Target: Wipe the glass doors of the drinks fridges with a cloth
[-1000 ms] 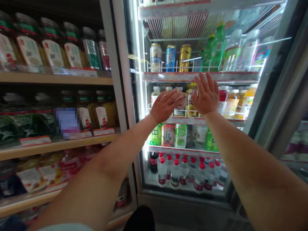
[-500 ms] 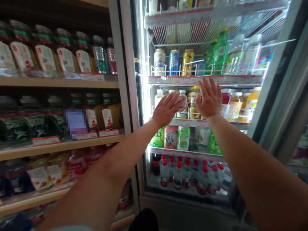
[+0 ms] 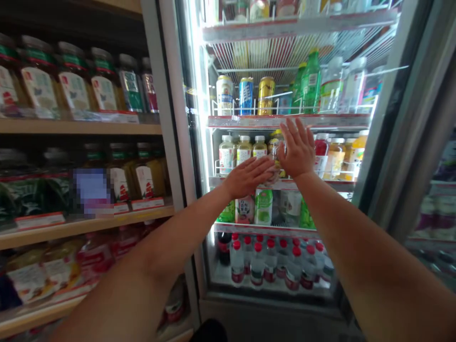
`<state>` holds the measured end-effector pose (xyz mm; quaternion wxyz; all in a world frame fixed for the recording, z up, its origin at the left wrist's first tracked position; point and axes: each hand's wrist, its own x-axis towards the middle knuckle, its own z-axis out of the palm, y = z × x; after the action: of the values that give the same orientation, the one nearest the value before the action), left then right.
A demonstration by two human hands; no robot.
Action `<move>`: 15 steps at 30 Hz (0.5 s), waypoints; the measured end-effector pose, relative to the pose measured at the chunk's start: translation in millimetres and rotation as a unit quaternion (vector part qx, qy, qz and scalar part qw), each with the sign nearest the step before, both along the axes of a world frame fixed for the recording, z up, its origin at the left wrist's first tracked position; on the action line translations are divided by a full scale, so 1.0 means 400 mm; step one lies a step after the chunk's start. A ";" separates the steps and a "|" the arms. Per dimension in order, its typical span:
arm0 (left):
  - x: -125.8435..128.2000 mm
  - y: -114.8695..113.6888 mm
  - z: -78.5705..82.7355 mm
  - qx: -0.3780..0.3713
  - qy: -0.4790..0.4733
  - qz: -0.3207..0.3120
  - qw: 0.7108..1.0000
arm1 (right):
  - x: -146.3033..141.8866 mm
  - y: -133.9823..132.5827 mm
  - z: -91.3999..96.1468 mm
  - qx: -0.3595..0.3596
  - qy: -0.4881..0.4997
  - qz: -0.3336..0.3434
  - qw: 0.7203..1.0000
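Observation:
My left hand holds a crumpled pale cloth under its fingers, pressed flat against the glass door of a lit drinks fridge. The fingers point right, and the palm covers part of the cloth. To the right and slightly higher, my right hand rests on the glass with fingers spread, with nothing seen in it. Behind the glass, near both hands, stand juice bottles and a red-capped bottle.
Green bottles and cans fill a higher fridge shelf; red-capped bottles stand at the bottom. On the left is a wooden shelf with large bottles. A metal door frame runs along the right.
My left hand and the cloth have moved down the glass relative to the bottles behind. My right hand stays spread near the same shelf edge. The view has shifted a little.

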<state>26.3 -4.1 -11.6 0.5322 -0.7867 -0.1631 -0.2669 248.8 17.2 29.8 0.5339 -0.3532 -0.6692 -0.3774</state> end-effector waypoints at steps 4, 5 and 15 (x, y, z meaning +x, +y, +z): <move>0.003 0.003 0.007 -0.003 -0.079 0.015 0.997 | 0.002 0.001 -0.002 0.007 0.002 0.013 1.000; 0.003 0.003 0.010 -0.007 -0.122 0.019 0.992 | 0.002 0.002 -0.002 0.008 0.002 0.018 1.000; -0.013 -0.004 0.052 0.007 -0.121 0.035 0.992 | 0.006 0.004 -0.002 0.012 -0.002 0.025 1.000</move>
<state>21.1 -5.7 9.0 0.5230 -0.7388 -0.2519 -0.3424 251.1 18.9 28.9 0.5461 -0.3291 -0.6741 -0.3730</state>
